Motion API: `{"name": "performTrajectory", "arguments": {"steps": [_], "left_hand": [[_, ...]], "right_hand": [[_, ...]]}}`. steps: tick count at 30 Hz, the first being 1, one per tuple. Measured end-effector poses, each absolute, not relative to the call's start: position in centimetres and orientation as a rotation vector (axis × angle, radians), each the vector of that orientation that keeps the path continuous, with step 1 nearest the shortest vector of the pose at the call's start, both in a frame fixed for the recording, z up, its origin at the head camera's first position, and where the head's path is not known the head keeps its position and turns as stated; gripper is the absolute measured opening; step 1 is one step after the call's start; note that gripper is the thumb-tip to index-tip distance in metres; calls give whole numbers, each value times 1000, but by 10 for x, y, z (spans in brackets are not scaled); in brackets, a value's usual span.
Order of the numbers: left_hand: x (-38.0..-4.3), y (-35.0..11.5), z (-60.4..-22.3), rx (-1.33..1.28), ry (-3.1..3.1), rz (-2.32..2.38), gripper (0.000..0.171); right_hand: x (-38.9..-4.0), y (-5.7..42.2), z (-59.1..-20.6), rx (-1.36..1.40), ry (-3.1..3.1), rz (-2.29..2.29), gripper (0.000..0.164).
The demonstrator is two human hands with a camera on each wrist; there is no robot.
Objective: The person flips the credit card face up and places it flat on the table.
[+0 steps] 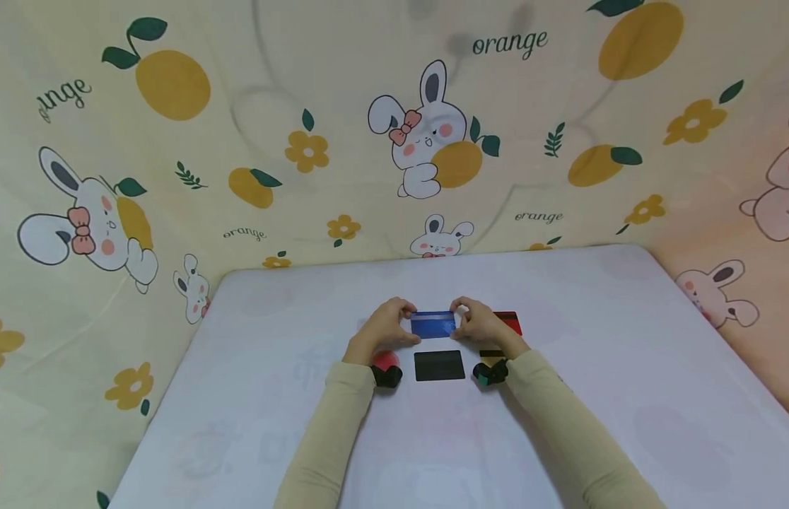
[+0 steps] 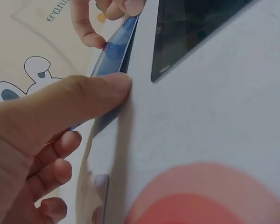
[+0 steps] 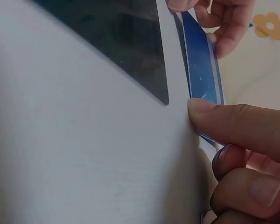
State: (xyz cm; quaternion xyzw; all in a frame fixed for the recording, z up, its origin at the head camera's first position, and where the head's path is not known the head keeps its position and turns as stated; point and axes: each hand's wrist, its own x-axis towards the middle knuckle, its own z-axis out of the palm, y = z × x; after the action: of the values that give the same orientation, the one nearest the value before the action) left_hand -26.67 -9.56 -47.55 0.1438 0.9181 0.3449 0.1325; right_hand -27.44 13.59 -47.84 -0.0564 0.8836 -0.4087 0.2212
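Observation:
A blue card [image 1: 433,325] with a paler stripe along its far edge is held between both hands near the middle of the table. My left hand [image 1: 388,322] grips its left end, with the thumb [image 2: 113,84] on the near side. At the right end, my right hand [image 1: 482,323] pinches the same card, its thumb [image 3: 203,108] along the near edge. Seen from the wrists, the card is tilted and close over the white tabletop. Just in front of it lies a black card [image 1: 440,365].
Beyond the right hand lies a red card [image 1: 510,322], partly covered. A gold card with a dark stripe [image 1: 491,353] shows beside the right wrist. By the left wrist is a pink-red round shape [image 1: 386,360]. A patterned cloth [image 1: 343,63] hangs behind the table [image 1: 242,396].

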Motion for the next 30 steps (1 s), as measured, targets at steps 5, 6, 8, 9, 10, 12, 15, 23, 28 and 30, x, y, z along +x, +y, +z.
{"name": "performTrajectory", "arguments": {"steps": [5, 6, 8, 9, 10, 12, 15, 23, 28, 30], "left_hand": [[-266, -96, -475, 440, 2674, 1017, 59], [-266, -96, -475, 444, 2677, 1016, 59], [-266, -96, -476, 449, 2682, 1014, 58], [-266, -96, -477, 451, 2684, 1014, 58], [-266, -96, -477, 452, 2685, 1014, 59], [-265, -96, -477, 445, 2679, 1024, 59], [-265, -96, -475, 445, 2674, 1040, 60], [-261, -98, -471, 465, 2688, 1053, 61], [-259, -98, -472, 472, 2700, 1066, 60], [-259, -98, -473, 478, 2710, 1069, 60]], "right_hand": [[-273, 136, -480, -183, 2453, -1151, 49], [-273, 137, -480, -182, 2457, -1152, 49], [-272, 137, -480, -174, 2465, -1158, 53], [-272, 138, -480, -172, 2469, -1157, 55], [-272, 138, -480, -170, 2473, -1155, 58], [-272, 139, -479, -165, 2474, -1154, 63], [-271, 140, -475, -178, 2470, -1164, 67], [-267, 143, -473, -218, 2456, -1245, 66], [-263, 145, -474, -241, 2450, -1307, 66], [-262, 146, -475, -240, 2439, -1333, 66]]}}
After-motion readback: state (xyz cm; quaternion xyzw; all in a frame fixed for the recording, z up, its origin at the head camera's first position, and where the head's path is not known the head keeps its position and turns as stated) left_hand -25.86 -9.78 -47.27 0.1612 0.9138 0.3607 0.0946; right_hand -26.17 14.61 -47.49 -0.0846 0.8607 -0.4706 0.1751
